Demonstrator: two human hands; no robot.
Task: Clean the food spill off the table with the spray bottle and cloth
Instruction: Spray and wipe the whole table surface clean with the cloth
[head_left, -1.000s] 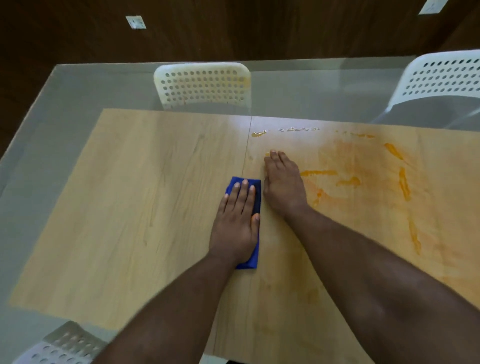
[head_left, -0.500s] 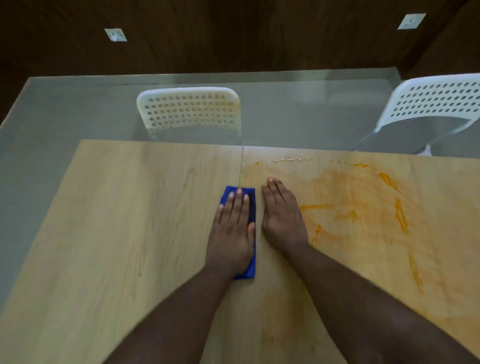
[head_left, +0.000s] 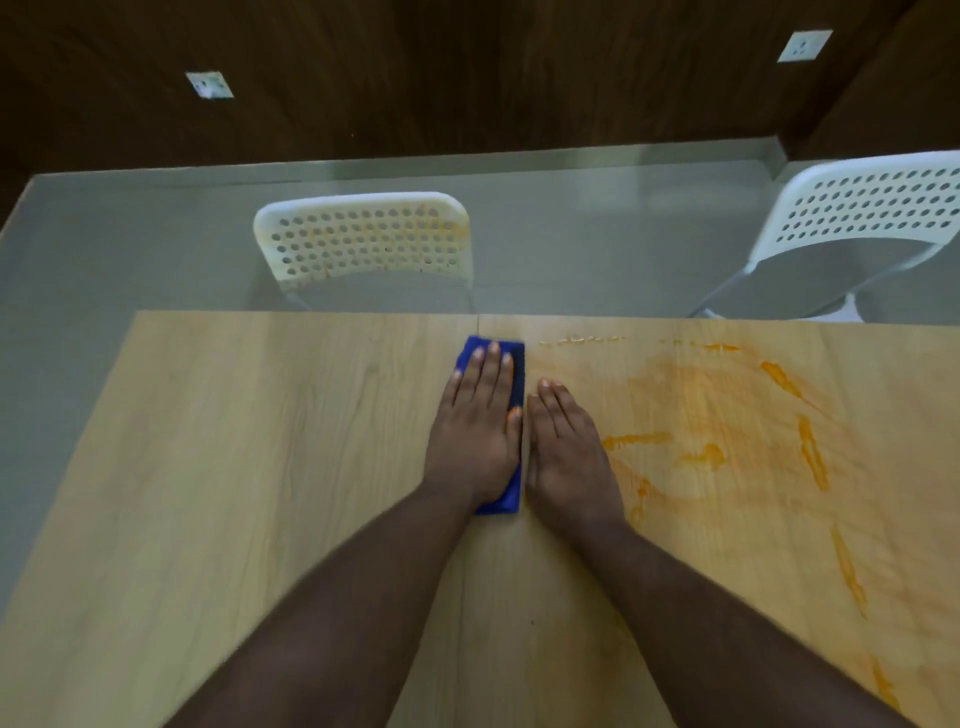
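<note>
**A:** So where was the cloth (head_left: 517, 387) at that point?

**B:** Flat on the desk (head_left: 260, 467), folded into a blue pad, right at the far edge by the seam between the two boards. The left hand (head_left: 475, 436) lay on top of it, fingers straight and spread, palm pressing down. Nothing curled round it, just a flat press.

**A:** And the other one?

**B:** The right hand (head_left: 569, 457) was flat on the bare wood just beside the cloth, fingers straight too, holding nothing. Looked like it was bracing.

**A:** The mess?

**B:** The orange spill (head_left: 727, 431) was all to the right of the hands: a wide thin smear with thicker streaks in it, plus a line of little blobs along the far edge. The left board looked clean. No spray bottle anywhere in view, and the chair (head_left: 363, 239) behind the desk had orange staining on its backrest as well.

**A:** How do you reckon that cloth handles?

**B:** Soft, light and limp, I'd guess. Folded it makes a decent pad, but it'd probably bunch or unfold if you dragged it by a corner. Pressing with the whole palm on the middle seemed the sensible hold. The laminate looked smooth, so it should glide, maybe skate a bit over the wet sauce.
</note>
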